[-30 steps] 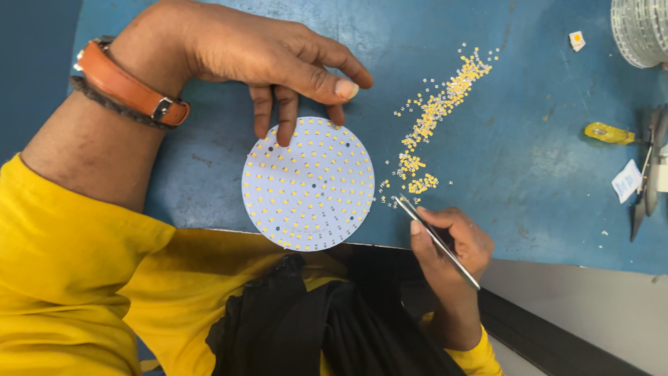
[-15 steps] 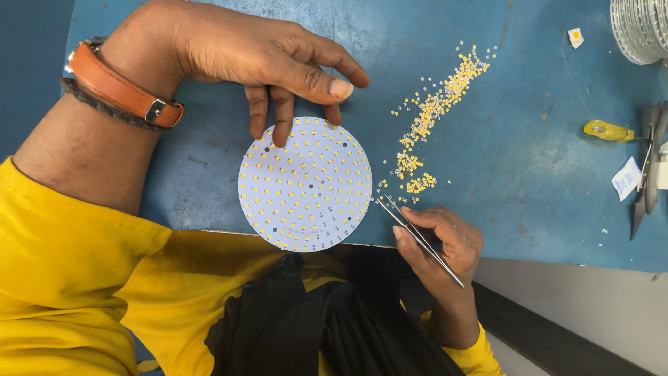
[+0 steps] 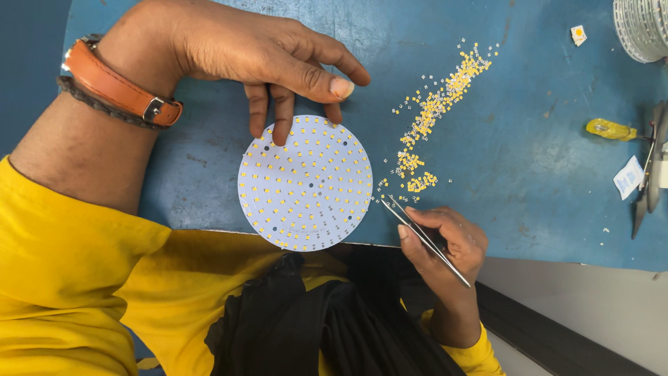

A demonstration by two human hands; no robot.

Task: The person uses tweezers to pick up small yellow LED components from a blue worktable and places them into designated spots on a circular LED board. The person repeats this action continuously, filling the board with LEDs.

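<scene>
Head camera: single view, steep downward, close over near edge of blue table [image 3: 529, 174]; wearer's lap below.

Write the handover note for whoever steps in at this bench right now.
Left hand: fingertips press the far edge of the round white board, steadying it on the blue table.
Right hand: grips the tweezers, tips just off the board's right edge, near the loose chips.
Done: most board spots carry yellow chips.
Left: whether any spots stay empty is too small to tell.
</scene>
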